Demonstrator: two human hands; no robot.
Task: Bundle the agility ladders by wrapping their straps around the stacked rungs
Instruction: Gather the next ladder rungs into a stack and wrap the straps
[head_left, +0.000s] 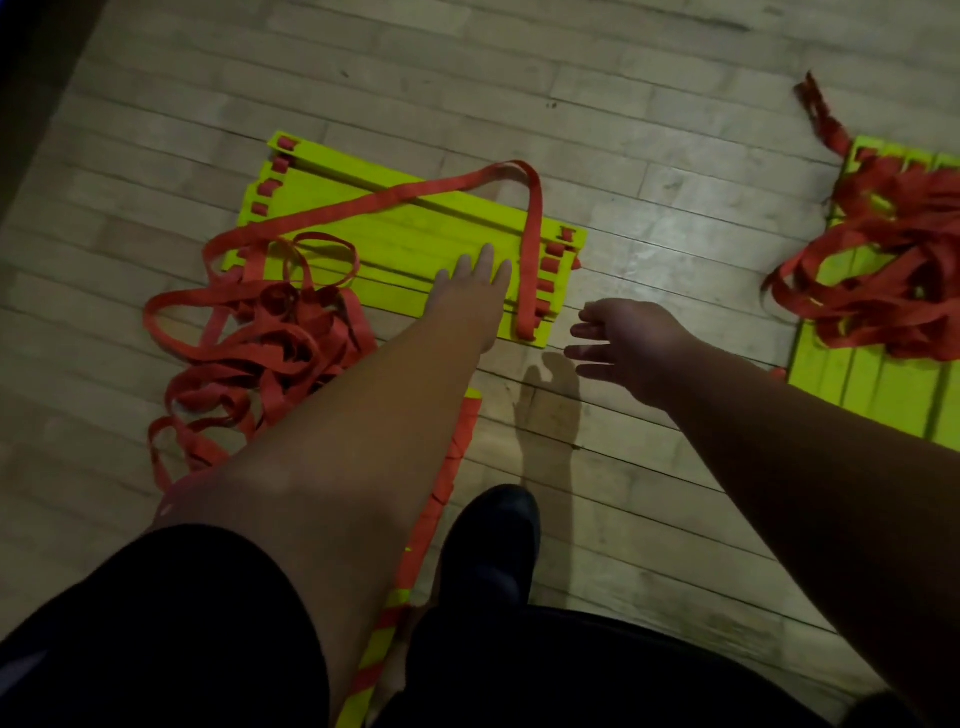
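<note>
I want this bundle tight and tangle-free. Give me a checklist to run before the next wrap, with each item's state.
1. Stack of flat yellow plastic rungs pinned: ok, the left hand rests flat on it.
2. Rung ends squared: not ok, they lie staggered.
3. Right hand free: ok, open and empty beside the stack's right end.
4. Red webbing strap over the stack: ok, one loose length crosses near the right end.
5. Remaining strap free of knots: cannot tell, it lies heaped in a red tangle at the left end.
6. Second yellow ladder clear: ok, it lies apart on the right.
</note>
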